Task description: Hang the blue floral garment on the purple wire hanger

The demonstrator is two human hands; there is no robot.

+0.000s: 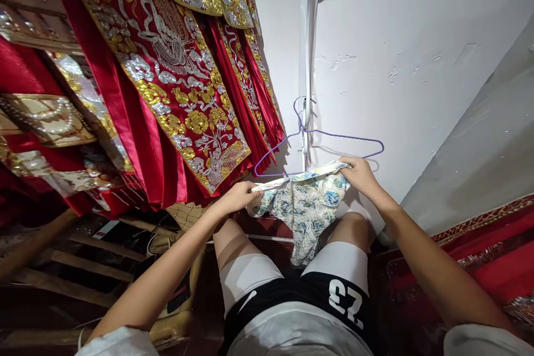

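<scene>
A white garment with a blue and yellow floral print (306, 214) is stretched sideways in front of me, its body hanging down between my knees. At its left end, my left hand (241, 196) pinches the pale top edge. My right hand (359, 173) is closed on the opposite corner, slightly higher up. Directly above the cloth hangs a purple hanger (342, 136), its hook at a vertical metal pole. The hanger's lower bar runs up to the garment's top edge; I cannot tell whether the cloth goes over it.
Red costumes with gold and silver embroidery (200, 100) hang on the left. Below them stands a slatted wooden chair (83, 270). A white wall (400, 39) rises ahead, with the metal pole (307, 22) against it. Red fabric (496, 256) lies at the right.
</scene>
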